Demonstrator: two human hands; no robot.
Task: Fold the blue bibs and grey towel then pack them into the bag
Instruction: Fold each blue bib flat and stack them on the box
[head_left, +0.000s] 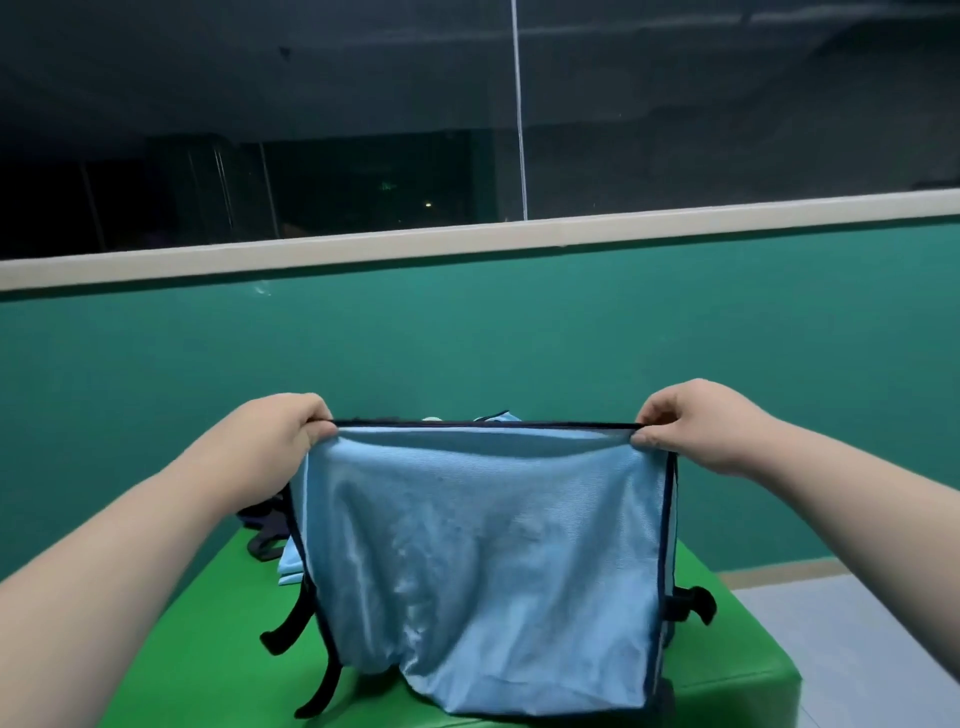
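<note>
Your left hand (283, 441) and right hand (688, 426) each pinched a top corner of the bib (483, 545), holding it stretched flat above the worktop (208, 675), looks like so you could line up a fold.

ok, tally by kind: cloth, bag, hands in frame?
Light blue fabric bib with navy trim, held up: 1
Light blue cloth patches behind it: 2, maybe one piece
Dark strapped fabric bag, mostly hidden: 1
Bare hands: 2, left hand and right hand
Total: 6
</note>
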